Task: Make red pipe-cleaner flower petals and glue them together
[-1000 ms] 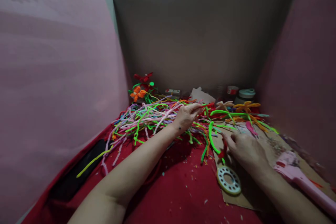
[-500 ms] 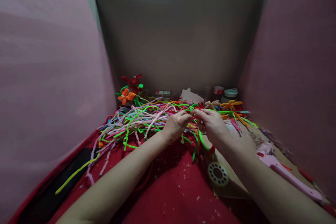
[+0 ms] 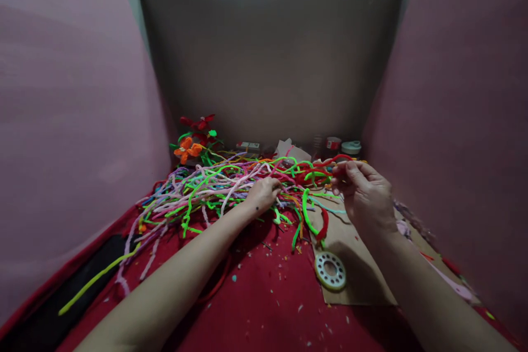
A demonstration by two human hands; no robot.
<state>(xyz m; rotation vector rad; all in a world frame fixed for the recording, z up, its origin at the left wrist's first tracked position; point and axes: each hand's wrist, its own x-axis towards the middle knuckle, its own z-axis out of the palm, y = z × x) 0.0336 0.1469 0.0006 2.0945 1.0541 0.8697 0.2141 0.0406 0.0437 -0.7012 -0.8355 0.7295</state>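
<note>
My right hand (image 3: pixel 368 192) is closed, thumb against fingers, in a pinch on a red pipe cleaner (image 3: pixel 339 158) that stretches left over the heap. My left hand (image 3: pixel 263 195) rests at the front right of the pile of coloured pipe cleaners (image 3: pixel 214 187), fingers curled; whatever they hold is hidden. Between the two hands lies a bunch of red pipe cleaners (image 3: pixel 307 173) with green ones among them. Below my right hand, a bright green stem (image 3: pixel 307 214) with a red piece (image 3: pixel 323 224) at its lower end bends over the cardboard.
A roll of tape (image 3: pixel 330 271) lies on the cardboard (image 3: pixel 363 286). Pipe-cleaner flowers (image 3: pixel 188 150) stand at the back left. A lidded container (image 3: pixel 351 148) and a red-labelled cup (image 3: pixel 333 144) are at the back. Scraps dot the red cloth (image 3: pixel 264 308); pink panels rise either side.
My hands, close together before, are now apart. The right has moved right with the red pipe cleaner; the left stays by the pile. The whole view has shifted slightly.
</note>
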